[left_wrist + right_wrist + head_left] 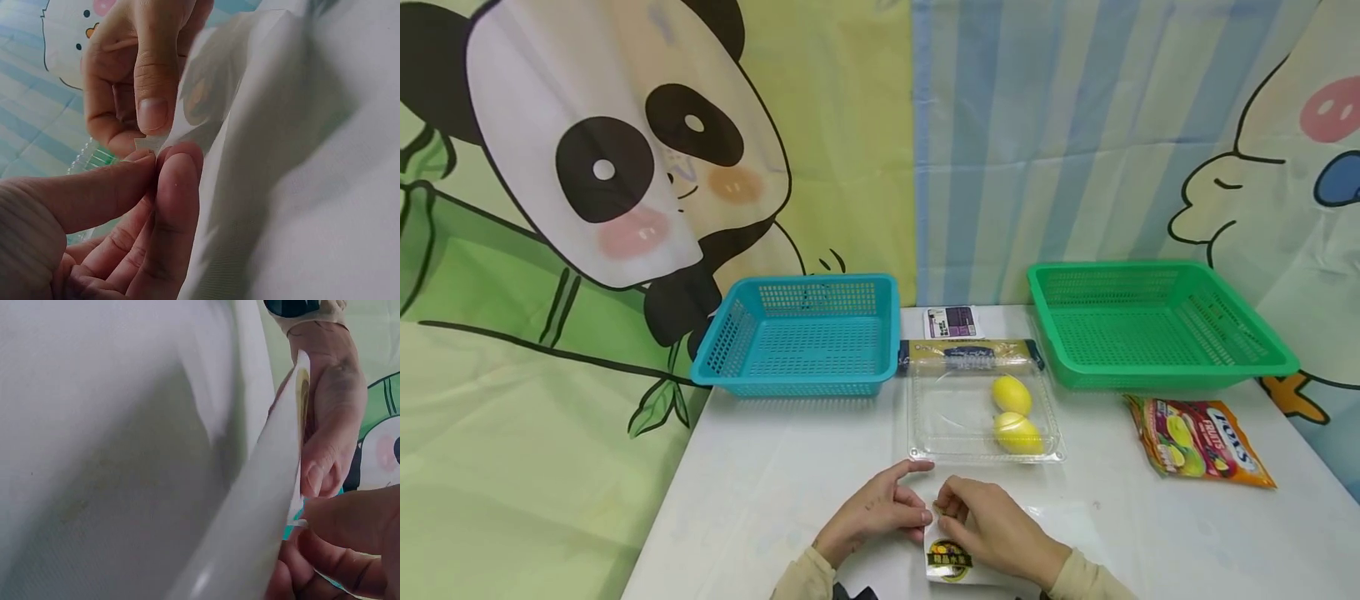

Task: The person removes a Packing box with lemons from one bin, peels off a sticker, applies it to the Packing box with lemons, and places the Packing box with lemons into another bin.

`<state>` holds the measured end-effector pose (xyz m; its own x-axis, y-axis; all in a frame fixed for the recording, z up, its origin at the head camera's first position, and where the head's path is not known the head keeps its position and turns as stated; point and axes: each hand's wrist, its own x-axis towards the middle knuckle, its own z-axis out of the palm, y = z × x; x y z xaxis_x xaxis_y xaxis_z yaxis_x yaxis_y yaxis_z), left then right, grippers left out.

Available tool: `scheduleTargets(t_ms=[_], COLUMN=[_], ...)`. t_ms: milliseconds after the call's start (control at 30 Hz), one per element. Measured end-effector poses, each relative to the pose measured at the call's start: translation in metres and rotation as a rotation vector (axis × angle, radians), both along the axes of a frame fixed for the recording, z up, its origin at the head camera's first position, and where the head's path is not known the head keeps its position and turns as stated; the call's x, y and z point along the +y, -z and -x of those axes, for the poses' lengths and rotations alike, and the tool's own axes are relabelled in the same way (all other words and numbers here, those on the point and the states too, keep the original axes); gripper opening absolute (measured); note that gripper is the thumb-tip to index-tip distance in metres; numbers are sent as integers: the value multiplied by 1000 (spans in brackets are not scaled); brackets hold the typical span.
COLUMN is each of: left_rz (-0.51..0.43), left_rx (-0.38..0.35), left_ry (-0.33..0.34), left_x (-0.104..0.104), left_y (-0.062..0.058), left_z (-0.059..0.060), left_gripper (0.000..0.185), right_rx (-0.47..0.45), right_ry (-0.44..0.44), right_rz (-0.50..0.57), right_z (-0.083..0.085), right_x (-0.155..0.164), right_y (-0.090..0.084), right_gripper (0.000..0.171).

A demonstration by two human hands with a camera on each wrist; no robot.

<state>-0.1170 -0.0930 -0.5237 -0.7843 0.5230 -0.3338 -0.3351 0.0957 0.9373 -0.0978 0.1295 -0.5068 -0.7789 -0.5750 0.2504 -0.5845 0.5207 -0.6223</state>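
Note:
A white, glossy sheet (981,575) with a round black-and-yellow emblem (950,560) stands slightly raised at the front of the table. My left hand (880,512) pinches its left edge between thumb and fingers. Close beside it, my right hand (1000,529) pinches the same sheet near its top corner, where a small pale tab (147,144) shows below the thumb in the left wrist view. In the right wrist view the sheet (262,481) bends, its lower part hidden behind the right fingers. Beyond the hands sits a clear plastic box (955,408) with two lemons (1018,433) in it.
A blue basket (820,342) stands at the back left and a green basket (1157,333) at the back right. An orange candy bag (1206,442) lies before the green one. A long gold-and-navy box (970,352) and a small printed card (952,322) lie behind the clear box.

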Motion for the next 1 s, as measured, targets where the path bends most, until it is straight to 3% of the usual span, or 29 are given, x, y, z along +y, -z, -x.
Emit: scheduleTargets(t_ms=[233, 467, 633, 733, 833, 900, 1000], left_rz=[50, 122, 193, 272, 348, 347, 270], left_rx=[24, 57, 136, 219, 278, 289, 270], left_ry=[-26, -50, -60, -50, -60, -78, -95], left_x=[-3, -8, -16, -22, -27, -30, -30], left_y=[0, -1, -3, -6, -14, -24, -45], left_z=[0, 0, 1, 2, 5, 9, 15], left_gripper=[67, 67, 62, 52, 36, 27, 21], right_rx=[7, -76, -97, -126, -146, -120, 20], right_ry=[90, 180, 233, 270, 307, 324, 322], right_rz=[49, 111, 131, 138, 155, 184, 234], right_z=[4, 9, 13, 14, 16, 17, 20], right_x=[8, 20, 28, 30, 32, 34, 34], right_y=[-5, -13, -18, -23, -31, -38, -48], right_gripper=[23, 18, 16, 15, 14, 15, 17])
